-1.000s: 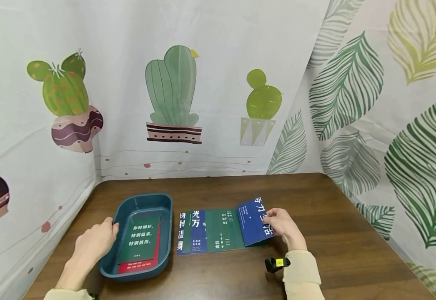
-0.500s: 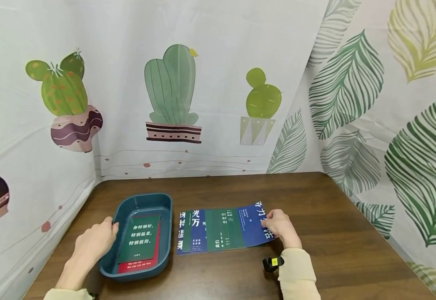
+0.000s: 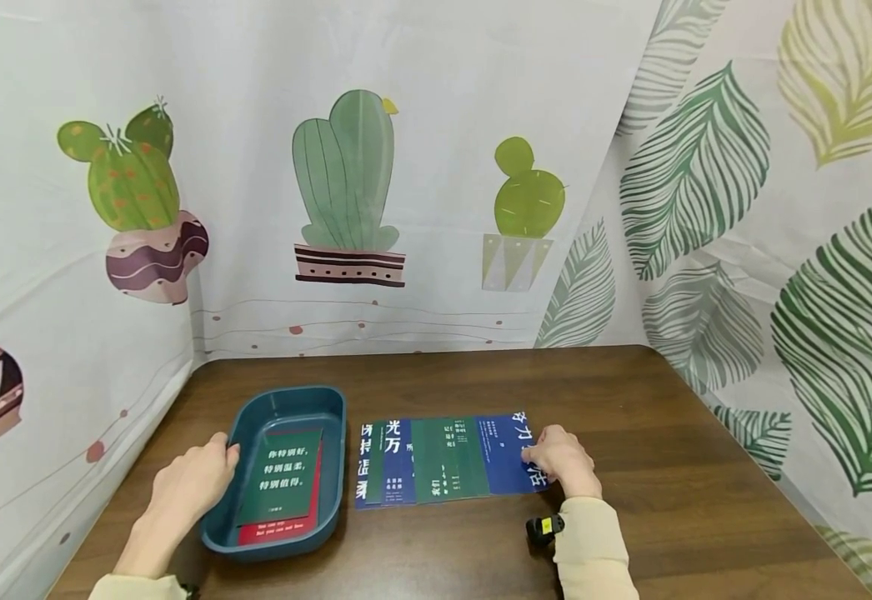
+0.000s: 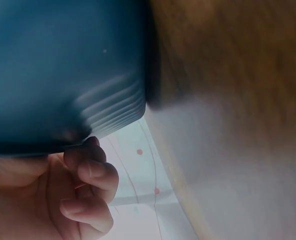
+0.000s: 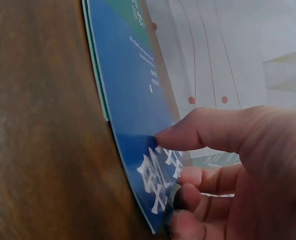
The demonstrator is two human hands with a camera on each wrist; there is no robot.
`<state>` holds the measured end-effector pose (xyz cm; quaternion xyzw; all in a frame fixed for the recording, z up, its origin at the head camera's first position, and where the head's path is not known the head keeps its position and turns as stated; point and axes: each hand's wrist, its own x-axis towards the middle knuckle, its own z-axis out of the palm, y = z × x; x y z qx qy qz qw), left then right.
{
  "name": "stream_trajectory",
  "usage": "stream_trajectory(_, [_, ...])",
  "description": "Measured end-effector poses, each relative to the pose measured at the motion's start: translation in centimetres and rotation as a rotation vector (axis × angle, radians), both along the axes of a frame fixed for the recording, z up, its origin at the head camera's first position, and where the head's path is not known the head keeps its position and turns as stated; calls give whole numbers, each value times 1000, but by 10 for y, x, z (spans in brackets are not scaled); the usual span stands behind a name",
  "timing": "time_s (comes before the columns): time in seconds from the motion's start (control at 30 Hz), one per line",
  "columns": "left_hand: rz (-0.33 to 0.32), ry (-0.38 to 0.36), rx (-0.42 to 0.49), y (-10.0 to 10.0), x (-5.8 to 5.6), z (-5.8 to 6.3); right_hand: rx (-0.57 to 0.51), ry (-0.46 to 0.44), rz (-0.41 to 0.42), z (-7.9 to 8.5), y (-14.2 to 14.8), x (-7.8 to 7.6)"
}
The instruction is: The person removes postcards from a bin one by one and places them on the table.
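My left hand (image 3: 194,477) grips the left rim of a dark teal plastic tray (image 3: 293,407), its fingers curled against the outer wall in the left wrist view. Inside the tray a green card (image 3: 280,493) with white lettering overlaps a red card (image 3: 277,532). To the right, several blue and green printed cards (image 3: 447,477) lie overlapping in a row. At the row's right end is a blue card (image 3: 498,467). My right hand (image 3: 563,458) pinches its right edge. The right wrist view shows the thumb (image 5: 180,137) on the card's face, with the other fingers curled by the edge.
Brown wooden tabletop (image 3: 654,500) extends behind, in front of and to the right of the cards. A white curtain (image 3: 436,183) printed with cacti and leaves hangs behind the table and at both sides.
The raised blue card has come down onto the right end of the row and turned straighter. My right hand has lowered with it. The left hand and tray have stayed put.
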<state>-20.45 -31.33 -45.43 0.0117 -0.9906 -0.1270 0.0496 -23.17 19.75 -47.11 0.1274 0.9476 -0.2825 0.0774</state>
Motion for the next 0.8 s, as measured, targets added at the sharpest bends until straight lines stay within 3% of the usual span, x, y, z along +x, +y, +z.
stream_trajectory(0.27, [7,-23,2,1,-1,2,-38,16,1,-2,2,-1])
stream_trajectory(0.53, [7,-1,5,1,0,1,-44,41,11,-3,3,-3])
stream_trajectory(0.63, [7,-6,2,1,0,1,-84,127,-35,-2,1,-3])
stream_trajectory(0.8, [7,-8,-1,1,0,0,-183,349,-115,12,-9,-7])
